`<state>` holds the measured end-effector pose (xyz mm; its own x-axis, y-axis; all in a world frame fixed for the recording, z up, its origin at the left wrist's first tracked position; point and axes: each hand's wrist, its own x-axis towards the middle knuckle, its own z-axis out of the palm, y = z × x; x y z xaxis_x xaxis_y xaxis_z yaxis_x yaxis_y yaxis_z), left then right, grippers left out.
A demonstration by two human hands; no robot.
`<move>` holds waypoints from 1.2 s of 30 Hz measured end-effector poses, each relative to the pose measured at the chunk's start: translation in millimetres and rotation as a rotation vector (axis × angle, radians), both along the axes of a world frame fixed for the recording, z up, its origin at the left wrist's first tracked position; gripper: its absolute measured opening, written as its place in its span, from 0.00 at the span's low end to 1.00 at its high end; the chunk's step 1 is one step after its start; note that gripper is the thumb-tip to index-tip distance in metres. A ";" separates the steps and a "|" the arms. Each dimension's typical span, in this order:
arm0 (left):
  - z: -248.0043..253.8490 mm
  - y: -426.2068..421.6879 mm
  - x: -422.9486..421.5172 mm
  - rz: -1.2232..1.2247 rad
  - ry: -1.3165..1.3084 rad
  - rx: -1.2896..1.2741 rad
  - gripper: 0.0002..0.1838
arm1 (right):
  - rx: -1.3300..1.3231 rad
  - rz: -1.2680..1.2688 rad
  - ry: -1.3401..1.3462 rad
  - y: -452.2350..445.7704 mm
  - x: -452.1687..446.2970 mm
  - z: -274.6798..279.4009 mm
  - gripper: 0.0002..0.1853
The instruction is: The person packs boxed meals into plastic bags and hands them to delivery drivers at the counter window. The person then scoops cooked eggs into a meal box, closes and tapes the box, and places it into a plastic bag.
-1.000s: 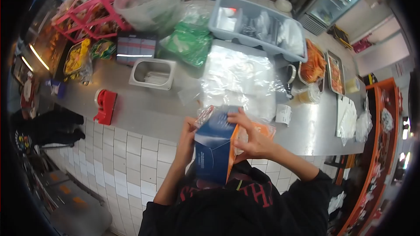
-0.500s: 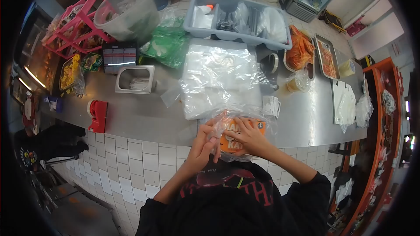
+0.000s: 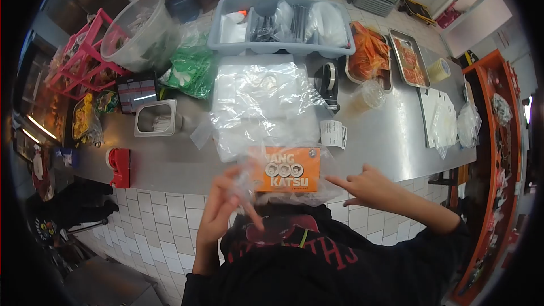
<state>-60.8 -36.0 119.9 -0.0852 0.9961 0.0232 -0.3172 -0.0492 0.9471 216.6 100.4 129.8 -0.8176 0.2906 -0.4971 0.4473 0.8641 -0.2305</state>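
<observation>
An orange food box (image 3: 287,169) with white "KATSU" lettering lies at the front edge of the counter, inside a clear plastic bag (image 3: 334,165). My left hand (image 3: 222,203) is beside the box's left end, its fingers closed on bunched film of the bag, with one finger sticking out. To the right of the box is my right hand (image 3: 371,190), its index finger stretched toward the bag's edge and its thumb apart. I see nothing held in it. A stack of clear plastic bags (image 3: 263,99) lies just beyond the box.
Behind the stack stands a blue-grey divided bin (image 3: 280,48) of utensils and lids. A red tape dispenser (image 3: 119,168), a steel container (image 3: 155,119) and a green bag (image 3: 188,71) are left. A receipt (image 3: 333,134), a wrapped cup (image 3: 368,97) and trays (image 3: 411,59) are right.
My right hand has lifted off the box and moved right. My left hand has moved left with the bag's film, leaving the box top uncovered by hands. The view has shifted slightly.
</observation>
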 end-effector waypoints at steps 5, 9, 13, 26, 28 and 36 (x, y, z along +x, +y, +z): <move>-43.4 24.7 36.9 -0.510 0.700 0.033 0.14 | 0.040 0.018 -0.185 -13.9 14.4 -83.5 0.11; -119.5 26.8 66.0 -0.513 1.172 0.189 0.16 | -0.145 -0.127 0.390 40.8 16.9 26.4 0.07; -103.8 30.4 68.8 -0.451 1.199 0.197 0.17 | -0.867 -0.334 0.765 51.0 3.8 22.1 0.12; -1.0 25.1 -23.3 -0.062 -0.092 0.059 0.09 | -0.314 0.208 0.529 118.3 -103.5 95.8 0.08; -2.9 19.2 -31.1 -0.284 -0.002 -0.043 0.05 | -0.326 0.013 0.629 159.1 -164.8 47.9 0.08; -14.9 21.9 -45.9 -0.069 -0.162 -0.049 0.09 | 0.090 -0.673 0.885 338.7 -425.4 -234.2 0.15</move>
